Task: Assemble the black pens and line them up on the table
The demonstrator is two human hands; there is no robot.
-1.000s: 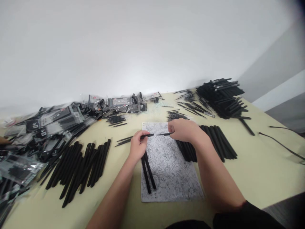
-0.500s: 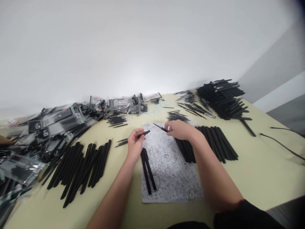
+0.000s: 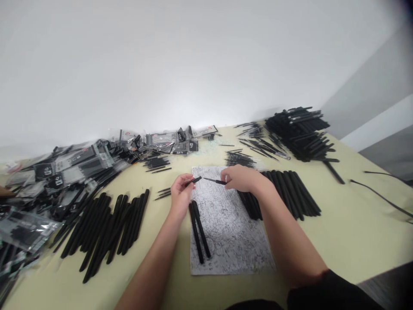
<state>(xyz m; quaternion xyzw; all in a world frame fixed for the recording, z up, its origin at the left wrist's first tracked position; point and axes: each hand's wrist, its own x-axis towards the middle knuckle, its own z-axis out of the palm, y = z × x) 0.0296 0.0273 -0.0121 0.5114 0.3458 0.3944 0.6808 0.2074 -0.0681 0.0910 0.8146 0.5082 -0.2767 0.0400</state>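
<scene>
A short black plastic pen barrel [image 3: 193, 180] and a thin black refill rod [image 3: 213, 181] meet almost tip to tip, just apart, above the top edge of a scribble-covered white paper sheet [image 3: 232, 232]. The left hand [image 3: 180, 193] is curled closed around the barrel. The right hand [image 3: 240, 178] pinches the rod between narrow fingertips. Two black pens [image 3: 199, 232] lie on the sheet just below the left hand, on the pale yellow table [image 3: 348, 224].

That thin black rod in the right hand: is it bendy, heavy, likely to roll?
Probably stiff: the rod juts straight from the right hand without sagging. Likely very light, being so slim and held in a mere pinch. It looks round, so it might roll on the table.
</scene>
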